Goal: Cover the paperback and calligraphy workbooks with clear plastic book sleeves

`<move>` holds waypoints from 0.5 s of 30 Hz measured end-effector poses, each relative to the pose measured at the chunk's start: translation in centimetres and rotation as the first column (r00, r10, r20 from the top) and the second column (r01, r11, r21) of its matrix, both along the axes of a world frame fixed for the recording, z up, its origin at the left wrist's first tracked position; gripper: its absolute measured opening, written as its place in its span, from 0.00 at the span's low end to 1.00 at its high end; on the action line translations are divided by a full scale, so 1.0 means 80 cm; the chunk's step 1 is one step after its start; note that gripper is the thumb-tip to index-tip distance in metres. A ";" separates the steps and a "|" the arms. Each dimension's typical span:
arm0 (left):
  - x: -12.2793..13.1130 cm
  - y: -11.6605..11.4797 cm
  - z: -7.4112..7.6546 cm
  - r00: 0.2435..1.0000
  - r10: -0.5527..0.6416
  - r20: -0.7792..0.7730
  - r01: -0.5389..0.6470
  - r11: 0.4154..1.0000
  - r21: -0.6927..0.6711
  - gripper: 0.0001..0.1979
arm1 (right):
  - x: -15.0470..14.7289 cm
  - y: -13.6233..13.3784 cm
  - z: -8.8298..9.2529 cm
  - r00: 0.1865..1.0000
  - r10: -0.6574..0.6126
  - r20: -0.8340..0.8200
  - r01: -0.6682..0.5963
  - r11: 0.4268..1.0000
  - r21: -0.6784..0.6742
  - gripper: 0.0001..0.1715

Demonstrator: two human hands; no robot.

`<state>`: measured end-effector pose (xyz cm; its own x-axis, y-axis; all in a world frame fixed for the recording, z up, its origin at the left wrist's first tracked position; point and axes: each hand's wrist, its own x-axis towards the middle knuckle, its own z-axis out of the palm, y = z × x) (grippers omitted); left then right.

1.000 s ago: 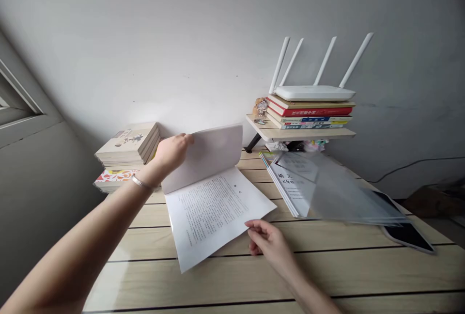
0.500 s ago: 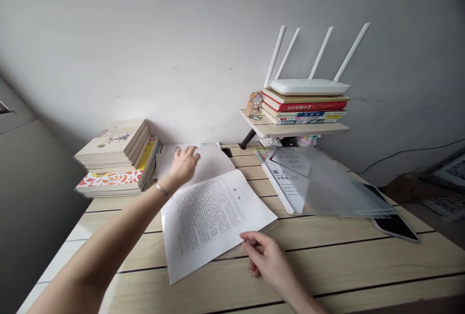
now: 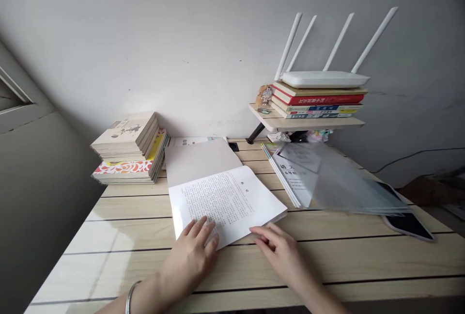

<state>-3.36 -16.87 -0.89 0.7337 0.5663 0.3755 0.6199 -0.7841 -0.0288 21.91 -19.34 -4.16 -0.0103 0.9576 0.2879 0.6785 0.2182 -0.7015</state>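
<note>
An open book [image 3: 218, 202] lies aslant on the table, a printed page facing up and its plain greyish cover [image 3: 201, 161] folded back toward the wall. My left hand [image 3: 194, 251] rests on the lower left of the printed page, palm down with the fingers spread. At the lower right edge of the book, my right hand [image 3: 276, 246] has its thumb and index finger closed on the page edge, the other fingers curled. How many sheets are between them is hidden.
Stacked books [image 3: 125, 149] stand at the left. At the right, clear plastic sheets [image 3: 337, 183] cover textbooks [image 3: 290, 178] and part of a phone [image 3: 409, 224]. Behind, a small shelf [image 3: 312, 124] bears books [image 3: 323, 101] and a white router [image 3: 323, 79]. The table [image 3: 145, 229] has dark slat gaps.
My left hand has come down from above the folded-back cover to the near part of the printed page. My right hand stays at the book's edge. The view has shifted slightly.
</note>
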 end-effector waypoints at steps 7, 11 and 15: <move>0.010 -0.004 0.019 0.988 -0.035 -0.153 0.018 0.994 -0.108 0.09 | 0.006 -0.005 0.004 0.867 -0.119 0.484 -0.067 0.934 0.350 0.14; 0.009 -0.001 0.030 0.969 0.072 -0.238 -0.134 0.958 -0.252 0.10 | 0.008 -0.007 0.013 0.783 -0.122 0.610 -0.217 0.866 0.451 0.15; 0.005 0.002 0.034 0.977 0.111 -0.182 -0.175 0.906 -0.386 0.12 | 0.007 -0.008 0.017 0.756 -0.041 0.654 -0.383 0.782 0.492 0.18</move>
